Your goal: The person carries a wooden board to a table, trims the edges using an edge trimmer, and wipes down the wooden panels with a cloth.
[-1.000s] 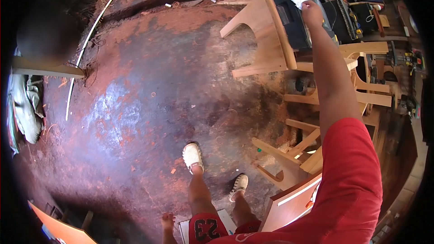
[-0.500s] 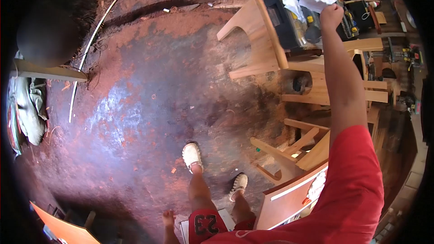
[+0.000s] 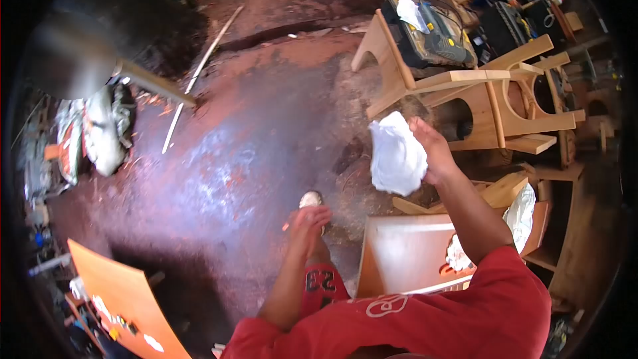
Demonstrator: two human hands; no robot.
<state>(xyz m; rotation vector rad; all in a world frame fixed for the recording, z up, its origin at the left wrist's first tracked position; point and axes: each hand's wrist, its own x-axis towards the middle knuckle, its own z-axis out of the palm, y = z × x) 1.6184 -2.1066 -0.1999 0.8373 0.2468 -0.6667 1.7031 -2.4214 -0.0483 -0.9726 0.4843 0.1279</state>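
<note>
My right hand (image 3: 432,149) is closed on the edge of a crumpled white cloth (image 3: 399,154), which hangs spread out in front of the wooden furniture. My left hand (image 3: 309,225) is held over my knee and shoe, fingers stretched out, with nothing seen in it. Below the right forearm lies a reddish-brown board or panel (image 3: 399,242), with a second crumpled white cloth (image 3: 457,254) on it. Another white piece (image 3: 412,14) rests on the dark toolbox (image 3: 405,43), beside a power tool (image 3: 446,45).
Wooden stools (image 3: 389,60) and chair-like frames (image 3: 505,116) crowd the right side. An orange board (image 3: 129,299) stands at lower left. A wooden post (image 3: 156,86), a long pale strip (image 3: 203,80) and filled bags (image 3: 103,136) are at left, on a stained floor.
My right hand has come back from the toolbox toward my body, carrying the white cloth. My left hand has risen in front of my leg. The view has shifted, showing more of the lower boards.
</note>
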